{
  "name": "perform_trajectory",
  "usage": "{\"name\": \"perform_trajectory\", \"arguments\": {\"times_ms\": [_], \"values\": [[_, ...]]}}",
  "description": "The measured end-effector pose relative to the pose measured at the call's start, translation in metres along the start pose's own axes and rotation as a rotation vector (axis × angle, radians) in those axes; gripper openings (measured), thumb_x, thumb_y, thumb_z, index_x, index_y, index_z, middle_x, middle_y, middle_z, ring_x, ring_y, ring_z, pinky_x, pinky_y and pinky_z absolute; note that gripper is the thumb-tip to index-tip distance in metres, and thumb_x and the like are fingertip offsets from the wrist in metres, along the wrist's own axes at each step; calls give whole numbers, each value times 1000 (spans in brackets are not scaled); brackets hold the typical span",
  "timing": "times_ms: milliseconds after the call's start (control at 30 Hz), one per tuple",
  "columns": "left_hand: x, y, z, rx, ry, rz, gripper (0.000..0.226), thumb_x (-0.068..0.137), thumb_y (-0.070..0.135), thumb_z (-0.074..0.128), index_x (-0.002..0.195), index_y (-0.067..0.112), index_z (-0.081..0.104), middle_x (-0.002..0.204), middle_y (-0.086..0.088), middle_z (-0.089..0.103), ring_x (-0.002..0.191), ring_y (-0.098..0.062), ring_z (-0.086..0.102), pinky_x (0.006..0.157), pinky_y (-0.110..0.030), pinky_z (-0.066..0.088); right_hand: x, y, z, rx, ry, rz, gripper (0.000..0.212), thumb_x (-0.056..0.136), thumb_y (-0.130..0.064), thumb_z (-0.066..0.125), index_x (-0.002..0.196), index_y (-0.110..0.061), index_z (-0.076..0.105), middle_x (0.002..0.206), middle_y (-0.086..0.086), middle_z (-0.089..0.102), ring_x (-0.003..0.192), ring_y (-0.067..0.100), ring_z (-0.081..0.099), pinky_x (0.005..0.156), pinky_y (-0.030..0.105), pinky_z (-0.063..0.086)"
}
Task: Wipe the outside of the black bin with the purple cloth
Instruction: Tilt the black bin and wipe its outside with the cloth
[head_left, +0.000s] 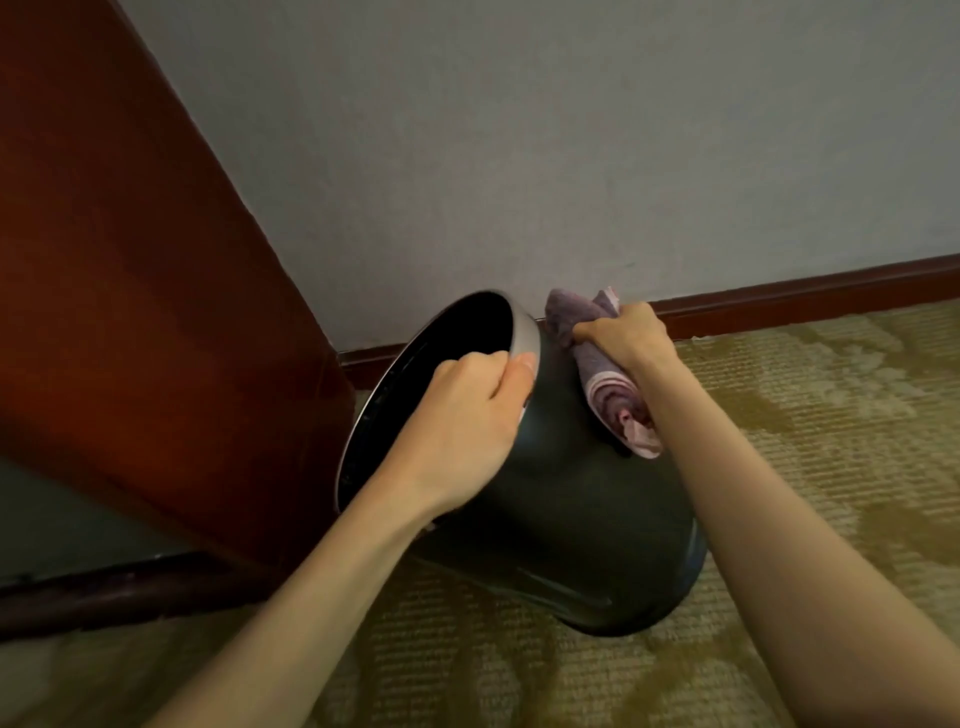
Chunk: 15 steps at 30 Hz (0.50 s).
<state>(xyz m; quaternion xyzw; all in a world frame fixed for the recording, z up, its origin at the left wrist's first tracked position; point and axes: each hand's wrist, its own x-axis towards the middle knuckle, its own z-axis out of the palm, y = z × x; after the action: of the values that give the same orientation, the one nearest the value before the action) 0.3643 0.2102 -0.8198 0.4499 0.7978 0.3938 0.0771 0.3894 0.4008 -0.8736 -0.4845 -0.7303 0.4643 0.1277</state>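
Observation:
The black bin (561, 519) is tilted to the left on the carpet, its open mouth with a grey rim facing up and left. My left hand (467, 415) grips that rim at its near right side, thumb outside and fingers curled into the mouth. My right hand (623, 338) holds the bunched purple cloth (597, 364), which has a pale pink edge, and presses it against the bin's upper right outer wall just below the rim. The bin's base rests on the floor at the lower right.
A dark red-brown wooden panel (130, 286) stands close on the left, beside the bin's mouth. A grey wall (571, 156) with a dark skirting board (805, 296) runs behind. Patterned beige-green carpet (831, 441) spreads to the right and front.

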Motion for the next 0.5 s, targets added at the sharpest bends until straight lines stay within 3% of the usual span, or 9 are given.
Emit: {"name": "perform_trajectory", "arguments": {"times_ms": [100, 233, 367, 500], "values": [[5, 0, 0, 10, 12, -8, 51, 98, 27, 38, 48, 18, 34, 46, 2, 37, 46, -8, 38, 52, -29, 27, -5, 0, 1, 10, 55, -24, 56, 78, -37, 65, 123, -7, 55, 120, 19, 61, 106, 38, 58, 92, 45, 47], [14, -3, -1, 65, 59, -35, 53, 97, 25, 39, 45, 19, 33, 46, 4, 38, 52, -16, 39, 56, -30, 24, -22, -6, 4, 18, 147, -100, 52, 80, -40, 60, 126, -16, 53, 121, 14, 61, 109, 37, 56, 84, 38, 42], [28, -11, -7, 117, 106, -64, 54, 96, 23, 41, 44, 15, 29, 44, 1, 35, 46, -11, 36, 50, -31, 18, -53, -18, 11, 79, 274, -181, 40, 81, -36, 60, 115, -18, 49, 114, 10, 61, 102, 36, 57, 74, 35, 33], [47, -22, -14, 123, 106, -132, 54, 95, 24, 43, 43, 16, 31, 44, 4, 35, 46, -14, 37, 47, -31, 19, -89, -26, 28, 201, 405, -298, 29, 79, -32, 60, 100, -19, 45, 105, 4, 58, 90, 29, 58, 72, 36, 38]]}}
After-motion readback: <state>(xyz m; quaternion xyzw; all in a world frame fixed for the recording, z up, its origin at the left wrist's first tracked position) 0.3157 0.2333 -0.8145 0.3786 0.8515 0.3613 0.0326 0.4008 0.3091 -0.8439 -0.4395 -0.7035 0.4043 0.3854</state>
